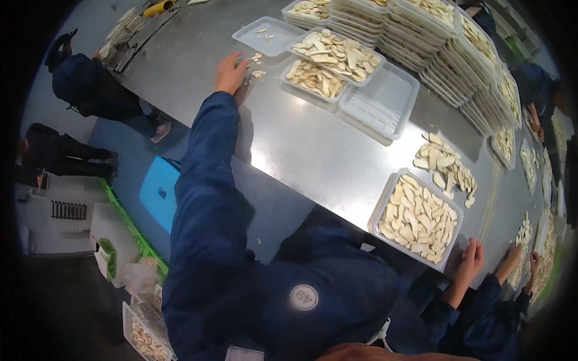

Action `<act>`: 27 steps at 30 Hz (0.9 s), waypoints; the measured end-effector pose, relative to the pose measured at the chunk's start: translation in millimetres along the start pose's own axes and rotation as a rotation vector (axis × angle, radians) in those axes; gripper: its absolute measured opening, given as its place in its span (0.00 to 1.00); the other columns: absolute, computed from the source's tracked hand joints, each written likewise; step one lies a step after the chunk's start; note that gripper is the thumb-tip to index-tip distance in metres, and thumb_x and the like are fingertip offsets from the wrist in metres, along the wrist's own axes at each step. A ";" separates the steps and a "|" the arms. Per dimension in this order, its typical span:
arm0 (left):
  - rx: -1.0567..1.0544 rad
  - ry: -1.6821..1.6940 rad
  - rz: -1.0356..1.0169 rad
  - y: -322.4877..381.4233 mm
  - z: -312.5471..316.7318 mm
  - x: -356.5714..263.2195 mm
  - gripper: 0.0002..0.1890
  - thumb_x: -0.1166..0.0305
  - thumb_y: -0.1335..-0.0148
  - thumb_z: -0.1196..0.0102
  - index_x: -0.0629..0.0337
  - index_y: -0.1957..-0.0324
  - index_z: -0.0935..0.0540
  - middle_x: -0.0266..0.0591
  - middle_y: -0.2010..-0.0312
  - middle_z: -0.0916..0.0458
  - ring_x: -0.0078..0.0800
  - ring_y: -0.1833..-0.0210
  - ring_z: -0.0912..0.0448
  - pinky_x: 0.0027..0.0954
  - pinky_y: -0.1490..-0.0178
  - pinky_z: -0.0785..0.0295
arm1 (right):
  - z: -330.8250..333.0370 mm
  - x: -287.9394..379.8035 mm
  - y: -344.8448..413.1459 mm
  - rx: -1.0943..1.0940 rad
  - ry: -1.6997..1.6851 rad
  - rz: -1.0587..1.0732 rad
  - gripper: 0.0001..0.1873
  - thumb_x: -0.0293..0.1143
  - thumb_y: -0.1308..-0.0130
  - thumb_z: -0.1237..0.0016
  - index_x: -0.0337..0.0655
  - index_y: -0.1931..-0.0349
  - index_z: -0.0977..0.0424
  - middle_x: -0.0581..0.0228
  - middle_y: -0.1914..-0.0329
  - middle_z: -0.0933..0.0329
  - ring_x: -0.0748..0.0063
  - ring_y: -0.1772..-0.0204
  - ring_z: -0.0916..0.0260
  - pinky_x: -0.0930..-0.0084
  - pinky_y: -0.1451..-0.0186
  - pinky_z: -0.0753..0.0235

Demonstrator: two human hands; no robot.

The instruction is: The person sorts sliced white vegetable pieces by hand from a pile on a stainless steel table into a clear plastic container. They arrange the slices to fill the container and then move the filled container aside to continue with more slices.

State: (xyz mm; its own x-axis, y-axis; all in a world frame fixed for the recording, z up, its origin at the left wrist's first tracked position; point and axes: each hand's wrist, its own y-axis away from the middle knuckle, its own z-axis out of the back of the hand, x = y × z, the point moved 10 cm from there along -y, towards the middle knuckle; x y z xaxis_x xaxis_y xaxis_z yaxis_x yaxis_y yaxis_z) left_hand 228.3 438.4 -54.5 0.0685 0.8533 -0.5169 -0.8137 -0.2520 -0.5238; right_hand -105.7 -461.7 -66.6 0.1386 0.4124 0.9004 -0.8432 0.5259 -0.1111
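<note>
My left hand [231, 73] reaches over the steel table with fingers apart, beside small pale scraps [258, 74]. Nothing shows in it. Close by are a clear plastic tray [271, 32] holding a few bits and a tray of pale dried slices [336, 53], likely mushroom, overlapping another filled tray [316, 81]. My right hand [471, 261] is at the lower right, its fingers close together, near the corner of a filled tray [417, 219] at the table's front edge. Whether it holds anything small cannot be made out. Loose slices [445, 164] lie behind that tray.
An empty ribbed tray [381, 99] lies mid-table. High stacks of filled trays [420, 43] stand behind it. A co-worker's hands [509, 264] work at my right. Two people stand at the left, near a blue bin [160, 192] and a slotted white basket [146, 334].
</note>
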 end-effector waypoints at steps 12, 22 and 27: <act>0.384 0.267 -0.102 -50.4 -67.4 -25.4 0.20 0.59 0.24 0.47 0.61 0.41 0.14 0.45 0.39 0.15 0.43 0.34 0.22 0.38 0.29 0.30 | -91.4 183.5 9.5 0.167 0.047 0.177 0.09 0.31 0.20 0.47 0.35 0.56 0.18 0.76 0.70 0.28 0.87 0.68 0.36 0.85 0.65 0.39; 0.595 0.512 -0.178 -6.7 -49.7 -44.9 0.17 0.64 0.22 0.49 0.64 0.48 0.12 0.41 0.44 0.13 0.34 0.39 0.18 0.31 0.32 0.27 | -183.5 237.8 25.3 0.391 -0.002 0.151 0.09 0.31 0.21 0.47 0.32 0.56 0.19 0.73 0.69 0.26 0.84 0.65 0.33 0.83 0.61 0.35; 0.582 1.016 0.243 17.5 -27.8 -37.7 0.22 0.61 0.17 0.59 0.66 0.43 0.15 0.44 0.42 0.15 0.31 0.37 0.19 0.30 0.28 0.29 | -297.0 311.8 52.7 0.688 -0.137 0.226 0.10 0.30 0.21 0.48 0.31 0.55 0.20 0.68 0.63 0.24 0.79 0.60 0.29 0.81 0.53 0.31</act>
State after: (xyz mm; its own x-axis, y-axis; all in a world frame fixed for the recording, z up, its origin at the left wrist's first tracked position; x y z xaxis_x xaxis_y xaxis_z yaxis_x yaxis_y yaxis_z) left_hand 227.5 389.2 -63.0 0.0885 -0.0049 -0.9961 -0.9898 0.1114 -0.0885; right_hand 47.4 -84.5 83.3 -0.1055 0.3356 0.9361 -0.9849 -0.1654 -0.0517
